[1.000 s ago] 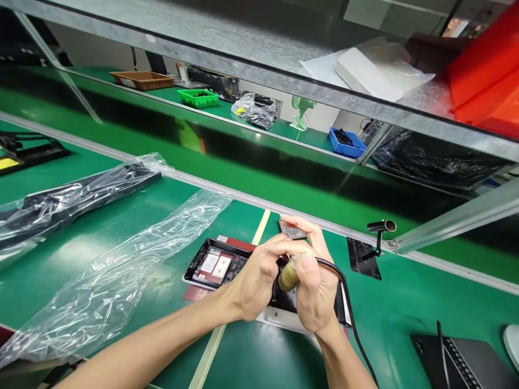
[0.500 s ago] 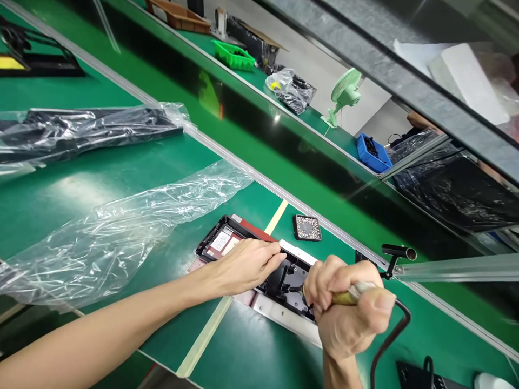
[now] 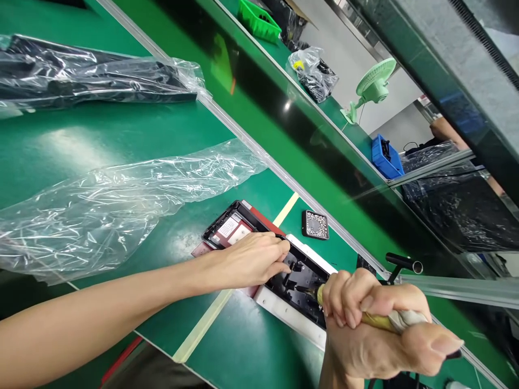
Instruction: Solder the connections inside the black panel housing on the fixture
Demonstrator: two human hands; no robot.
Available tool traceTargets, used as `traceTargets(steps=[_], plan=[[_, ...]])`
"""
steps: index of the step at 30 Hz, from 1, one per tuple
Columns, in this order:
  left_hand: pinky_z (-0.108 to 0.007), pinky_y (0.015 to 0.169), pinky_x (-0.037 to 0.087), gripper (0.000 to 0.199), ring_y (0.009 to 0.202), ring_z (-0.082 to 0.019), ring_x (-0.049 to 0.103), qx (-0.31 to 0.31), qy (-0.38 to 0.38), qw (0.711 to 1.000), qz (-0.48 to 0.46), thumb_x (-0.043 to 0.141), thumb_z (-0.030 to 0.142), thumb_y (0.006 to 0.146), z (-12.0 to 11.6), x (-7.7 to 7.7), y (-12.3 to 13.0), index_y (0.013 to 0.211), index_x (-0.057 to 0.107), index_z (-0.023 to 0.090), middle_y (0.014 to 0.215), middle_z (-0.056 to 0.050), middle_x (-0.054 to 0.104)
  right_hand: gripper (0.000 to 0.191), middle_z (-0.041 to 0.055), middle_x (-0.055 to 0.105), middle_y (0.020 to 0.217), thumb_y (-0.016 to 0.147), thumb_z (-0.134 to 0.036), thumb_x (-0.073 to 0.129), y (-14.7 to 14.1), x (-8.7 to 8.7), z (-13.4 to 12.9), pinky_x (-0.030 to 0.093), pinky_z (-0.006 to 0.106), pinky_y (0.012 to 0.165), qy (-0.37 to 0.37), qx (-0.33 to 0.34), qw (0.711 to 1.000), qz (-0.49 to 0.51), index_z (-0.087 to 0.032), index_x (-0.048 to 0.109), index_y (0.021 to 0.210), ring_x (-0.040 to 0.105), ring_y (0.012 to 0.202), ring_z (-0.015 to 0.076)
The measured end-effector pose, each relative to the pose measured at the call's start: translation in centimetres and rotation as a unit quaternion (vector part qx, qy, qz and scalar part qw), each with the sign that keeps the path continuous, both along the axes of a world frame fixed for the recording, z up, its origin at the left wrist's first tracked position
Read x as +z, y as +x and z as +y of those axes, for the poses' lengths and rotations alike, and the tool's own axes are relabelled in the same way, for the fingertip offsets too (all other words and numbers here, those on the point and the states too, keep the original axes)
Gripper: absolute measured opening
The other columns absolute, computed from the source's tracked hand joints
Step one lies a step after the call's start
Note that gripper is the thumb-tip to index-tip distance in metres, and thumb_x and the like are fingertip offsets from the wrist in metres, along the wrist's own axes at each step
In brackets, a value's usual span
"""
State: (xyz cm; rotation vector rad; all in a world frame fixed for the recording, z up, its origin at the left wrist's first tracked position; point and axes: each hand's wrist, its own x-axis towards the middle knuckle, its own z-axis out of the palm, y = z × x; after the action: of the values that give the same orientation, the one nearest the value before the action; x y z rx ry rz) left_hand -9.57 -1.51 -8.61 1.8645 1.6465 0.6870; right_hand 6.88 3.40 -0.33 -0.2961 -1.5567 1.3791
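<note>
Between the hands, an apparently unfinished casing (image 3: 307,267) is seen open, tool (image 3: 378,321) gripped by right hand (image 3: 365,340) (left hand (image 3: 253,260): any pinch unclear).

White label (image 3: 228,226), print illegible.

The left arm (image 3: 121,308) crosses the near edge of the worktop (image 3: 243,351), left hand (image 3: 251,260) back-up, fingers bent; the right hand (image 3: 377,324) grips, thumb extended.

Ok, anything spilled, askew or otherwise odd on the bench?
Nothing spilled stands out: the small metal pieces sit in their black tray. Only the crumpled clear plastic looks untidy, sprawled loose across the green bench left of the black housing.
</note>
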Motion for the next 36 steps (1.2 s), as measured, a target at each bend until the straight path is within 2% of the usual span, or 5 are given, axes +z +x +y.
traceTargets(steps=[11, 19, 26, 36], plan=[[-0.031, 0.063, 0.032, 0.028, 0.076, -0.02, 0.058, 0.002, 0.006, 1.0, 0.008, 0.052, 0.042, 0.099, -0.16, 0.04, -0.08, 0.084, 0.045, 0.019, 0.078, -0.001, 0.056, 0.057, -0.0049, 0.037, 0.053, 0.102, -0.062, 0.02, 0.07, -0.21, 0.21, 0.036, 0.019, 0.038, 0.024, 0.018, 0.999, -0.015, -0.017, 0.045, 0.077, 0.033, 0.041, 0.0066], [-0.031, 0.062, 0.03, 0.027, 0.075, -0.02, 0.058, 0.004, 0.002, 1.0, 0.016, 0.054, 0.04, 0.099, -0.12, 0.25, 0.07, 0.085, 0.046, 0.019, 0.079, -0.002, 0.058, 0.059, -0.0046, 0.038, 0.052, 0.101, -0.065, 0.022, 0.06, -0.17, 0.17, 0.035, 0.02, 0.038, 0.01, 0.018, 1.0, -0.007, -0.017, 0.045, 0.076, 0.032, 0.041, 0.0064], [-0.03, 0.06, 0.028, 0.027, 0.073, -0.019, 0.057, 0.007, 0.002, 1.0, 0.02, 0.056, 0.04, 0.098, -0.01, 0.06, 0.1, 0.084, 0.046, 0.019, 0.078, -0.001, 0.058, 0.051, -0.0045, 0.037, 0.053, 0.103, -0.054, 0.022, 0.0, -0.19, 0.18, 0.035, 0.019, 0.039, 0.021, 0.018, 1.0, -0.009, -0.018, 0.047, 0.079, 0.033, 0.041, 0.007], [-0.031, 0.061, 0.027, 0.027, 0.072, -0.018, 0.053, 0.012, 0.002, 1.0, 0.018, 0.057, 0.04, 0.097, -0.01, -0.06, 0.22, 0.085, 0.046, 0.019, 0.077, 0.0, 0.056, 0.051, -0.0048, 0.035, 0.051, 0.103, -0.054, 0.024, -0.45, -0.15, -0.13, 0.034, 0.018, 0.038, 0.004, -0.004, 1.0, 0.0, -0.017, 0.047, 0.077, 0.032, 0.04, 0.0063]])
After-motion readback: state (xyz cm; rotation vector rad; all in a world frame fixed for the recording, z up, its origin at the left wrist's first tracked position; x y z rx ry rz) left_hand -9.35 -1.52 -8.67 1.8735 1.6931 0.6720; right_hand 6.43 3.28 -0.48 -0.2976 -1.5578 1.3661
